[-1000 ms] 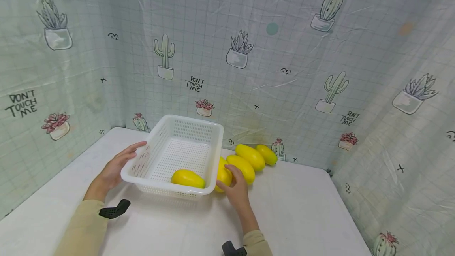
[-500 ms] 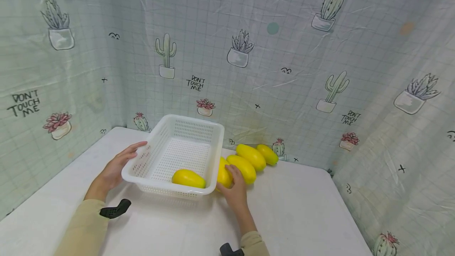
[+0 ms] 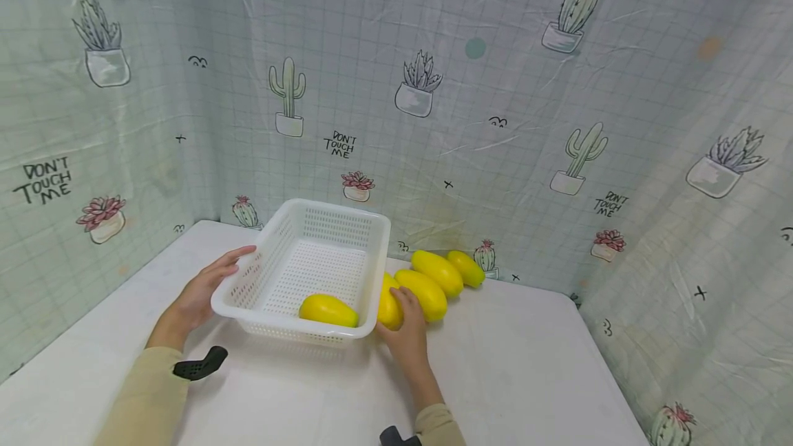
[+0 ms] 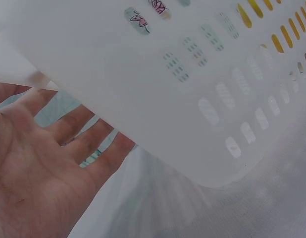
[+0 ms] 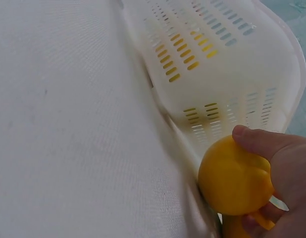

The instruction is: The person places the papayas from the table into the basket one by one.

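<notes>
In the head view, a white perforated plastic basket [image 3: 297, 274] stands on the table with one yellow mango [image 3: 328, 310] inside, near its front wall. My left hand [image 3: 201, 294] touches the basket's left side, its fingers fairly straight. In the left wrist view those fingers [image 4: 88, 136] pass behind the basket wall [image 4: 118, 94]. Beside the basket's right wall, my right hand [image 3: 405, 332] grips another yellow mango [image 3: 387, 303]. The right wrist view shows the thumb [image 5: 249, 139] on top of this mango [image 5: 234, 176] and fingers curled underneath; part of a further yellow fruit shows below.
Three more yellow mangoes [image 3: 436, 272] lie in a row behind and right of the held one, the farthest near the curtain. A cactus-print curtain [image 3: 495, 177] encloses the white table [image 3: 514, 356] at the back and sides.
My right hand has shifted slightly left and closed in around the mango beside the basket. The left hand and the basket look unmoved.
</notes>
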{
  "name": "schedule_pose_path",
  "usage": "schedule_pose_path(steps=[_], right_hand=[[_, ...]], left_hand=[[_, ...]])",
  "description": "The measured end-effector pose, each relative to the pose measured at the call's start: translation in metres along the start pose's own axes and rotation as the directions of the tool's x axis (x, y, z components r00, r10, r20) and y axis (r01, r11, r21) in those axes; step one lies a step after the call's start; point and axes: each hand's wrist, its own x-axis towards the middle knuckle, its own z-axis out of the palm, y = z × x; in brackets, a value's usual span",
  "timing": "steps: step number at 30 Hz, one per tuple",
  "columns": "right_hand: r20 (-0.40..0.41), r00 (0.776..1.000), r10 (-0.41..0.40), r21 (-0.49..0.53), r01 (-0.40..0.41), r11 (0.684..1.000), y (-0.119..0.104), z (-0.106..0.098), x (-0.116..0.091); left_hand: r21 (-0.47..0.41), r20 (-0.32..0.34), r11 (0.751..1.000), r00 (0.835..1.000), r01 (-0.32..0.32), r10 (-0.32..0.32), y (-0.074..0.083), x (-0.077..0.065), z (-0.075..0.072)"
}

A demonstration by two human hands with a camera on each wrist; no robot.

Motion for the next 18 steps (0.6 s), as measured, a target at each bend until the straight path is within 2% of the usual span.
schedule_pose_path(steps=[5, 12, 18], right_hand=[[0.002, 1.000, 0.010, 0.017, -0.010, 1.000, -0.0019, 0.0005, -0.0008], [0.006, 0.999, 0.045, 0.043, -0.045, 0.998, -0.0055, -0.0008, -0.0013], [-0.001, 0.999, 0.038, 0.067, -0.037, 0.997, -0.0032, 0.0000, -0.0019]], left_hand=[[-0.019, 0.012, 1.000, 1.000, -0.004, 0.004, 0.0008, 0.0003, -0.0006], [-0.007, -0.011, 1.000, 1.000, 0.019, -0.019, 0.0022, 0.0004, 0.0010], [-0.024, 0.013, 1.000, 1.000, 0.000, 0.001, 0.0018, -0.0002, 0.0007]])
